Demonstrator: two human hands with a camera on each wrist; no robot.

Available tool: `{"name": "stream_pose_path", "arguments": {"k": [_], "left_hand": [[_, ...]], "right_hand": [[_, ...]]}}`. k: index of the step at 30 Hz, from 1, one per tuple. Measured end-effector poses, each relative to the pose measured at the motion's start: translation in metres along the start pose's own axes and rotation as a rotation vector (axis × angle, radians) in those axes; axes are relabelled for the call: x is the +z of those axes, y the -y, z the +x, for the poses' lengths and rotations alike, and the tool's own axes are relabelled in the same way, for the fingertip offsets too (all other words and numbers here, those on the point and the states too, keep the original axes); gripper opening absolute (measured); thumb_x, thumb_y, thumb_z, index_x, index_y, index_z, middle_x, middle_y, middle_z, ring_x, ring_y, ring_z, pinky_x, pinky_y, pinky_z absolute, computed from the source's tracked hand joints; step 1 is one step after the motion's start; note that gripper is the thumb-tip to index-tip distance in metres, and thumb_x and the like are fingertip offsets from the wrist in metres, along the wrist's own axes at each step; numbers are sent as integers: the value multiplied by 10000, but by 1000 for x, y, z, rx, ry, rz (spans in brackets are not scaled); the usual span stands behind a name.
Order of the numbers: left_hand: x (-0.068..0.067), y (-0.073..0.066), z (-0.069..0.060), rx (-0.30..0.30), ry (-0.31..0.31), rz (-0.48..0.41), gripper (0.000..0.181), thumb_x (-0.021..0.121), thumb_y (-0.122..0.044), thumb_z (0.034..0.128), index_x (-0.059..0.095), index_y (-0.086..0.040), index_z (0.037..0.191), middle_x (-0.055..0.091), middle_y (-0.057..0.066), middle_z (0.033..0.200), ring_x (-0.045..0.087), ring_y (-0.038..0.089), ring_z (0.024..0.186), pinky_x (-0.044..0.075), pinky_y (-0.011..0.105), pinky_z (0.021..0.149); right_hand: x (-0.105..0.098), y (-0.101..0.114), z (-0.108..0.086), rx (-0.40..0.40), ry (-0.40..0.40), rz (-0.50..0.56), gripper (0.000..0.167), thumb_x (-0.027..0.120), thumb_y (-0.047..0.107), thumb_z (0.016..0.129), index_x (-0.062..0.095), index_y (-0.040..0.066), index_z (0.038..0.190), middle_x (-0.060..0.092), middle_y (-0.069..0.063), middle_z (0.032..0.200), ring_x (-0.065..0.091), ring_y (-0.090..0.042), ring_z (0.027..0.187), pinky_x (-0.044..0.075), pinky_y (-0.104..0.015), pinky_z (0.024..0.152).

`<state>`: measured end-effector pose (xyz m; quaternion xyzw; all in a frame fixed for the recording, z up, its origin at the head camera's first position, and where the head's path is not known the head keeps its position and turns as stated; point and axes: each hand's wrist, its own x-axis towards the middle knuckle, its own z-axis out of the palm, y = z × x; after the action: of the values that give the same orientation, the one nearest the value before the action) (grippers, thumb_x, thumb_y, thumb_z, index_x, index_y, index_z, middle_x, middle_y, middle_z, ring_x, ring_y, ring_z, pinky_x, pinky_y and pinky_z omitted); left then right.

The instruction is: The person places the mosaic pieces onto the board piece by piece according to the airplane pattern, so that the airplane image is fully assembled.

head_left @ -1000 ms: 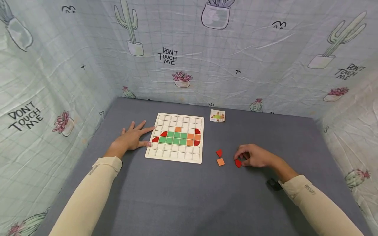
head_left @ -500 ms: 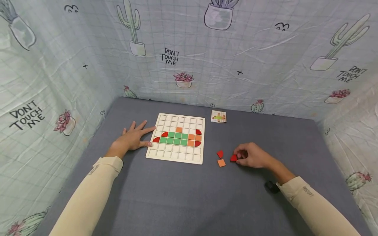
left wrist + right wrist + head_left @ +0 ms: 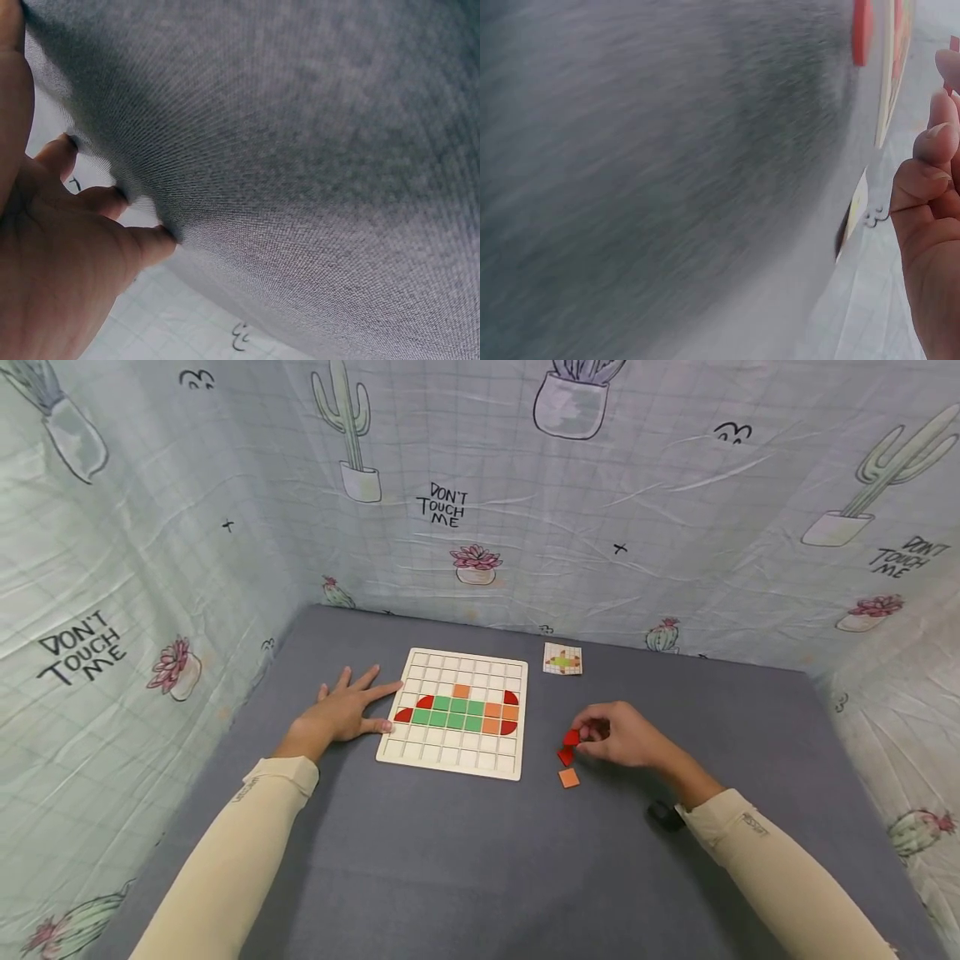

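Observation:
Fingers spread, my left hand [image 3: 342, 710] rests at the left edge of a pale grid board [image 3: 442, 758], thumb and forefinger touching it. Green squares [image 3: 456, 712], orange squares and red quarter-round tiles lie in the board's cells. My right hand [image 3: 621, 737] pinches a red tile [image 3: 572, 737] between thumb and fingertips, to the right of the board. Just below the held tile lies another red tile [image 3: 566, 757], partly overlapped by it in the head view. An orange square tile [image 3: 569, 778] sits below that on the cloth. In the right wrist view the held tile is only partly visible.
A small pattern card [image 3: 562, 659] lies on the grey cloth [image 3: 465, 860] behind and right of the board. A printed curtain [image 3: 480, 485] encloses the back and sides. A black object [image 3: 664, 815] shows under the right wrist.
My right hand has picked up the red tile from the cloth and carried it left and away from me, over the other red tile. The left hand stays on the board.

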<state>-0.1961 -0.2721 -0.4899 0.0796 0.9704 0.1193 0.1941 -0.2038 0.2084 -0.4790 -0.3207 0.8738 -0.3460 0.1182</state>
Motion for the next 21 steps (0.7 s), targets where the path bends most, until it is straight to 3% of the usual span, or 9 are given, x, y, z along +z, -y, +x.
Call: {"name": "stream_pose_path", "arguments": {"k": [21], "left_hand": [[0,-1,-3,-13,-9,-3,873,649,-611,933,233,-386,1666,3,113,1782,-68,544,1599,70,815,1206]], "right_hand": [[15,21,56,15,-5,75,167,805,46,882,769,18,1042,656,-33,814,548,-147,719,463,-250,643]]}}
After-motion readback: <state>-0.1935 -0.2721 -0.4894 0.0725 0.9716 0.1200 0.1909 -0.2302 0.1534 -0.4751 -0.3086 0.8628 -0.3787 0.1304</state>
